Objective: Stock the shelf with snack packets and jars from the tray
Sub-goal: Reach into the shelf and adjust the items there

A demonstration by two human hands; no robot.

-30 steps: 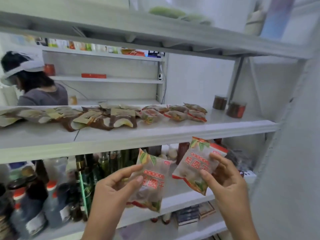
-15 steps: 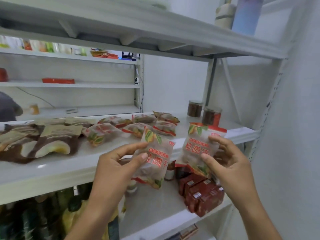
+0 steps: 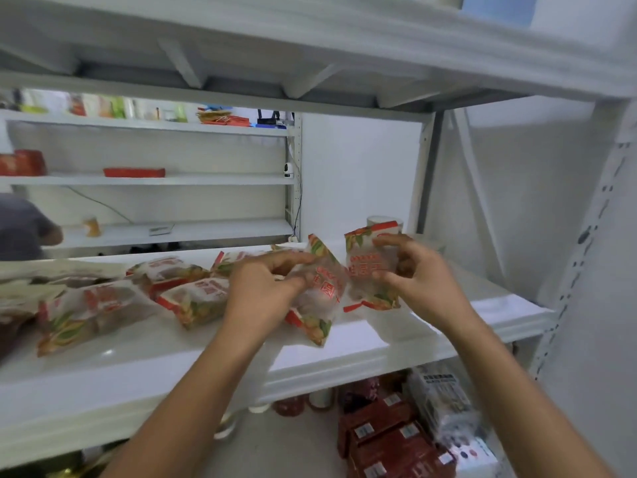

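My left hand (image 3: 262, 288) grips a translucent snack packet (image 3: 320, 298) with red lettering and a leaf print, its lower corner over the white shelf (image 3: 144, 367). A second packet of the same kind (image 3: 370, 270) is pinched in my right hand (image 3: 410, 274), upright and just to the right of the first. Both hands are over the shelf board. More such packets (image 3: 193, 298) lie in a row on the shelf to the left. A jar lid (image 3: 375, 220) peeks out behind the right packet.
Dark red boxes (image 3: 389, 436) and a white pack (image 3: 444, 398) sit on the shelf below. The shelf above (image 3: 310, 63) hangs close overhead. A white upright (image 3: 586, 257) and wall bound the right side. Another person's shoulder (image 3: 20, 229) shows at far left.
Both hands have risen from below the shelf edge and moved forward over the shelf board, carrying the two packets. The view has shifted up and closer to the shelf.
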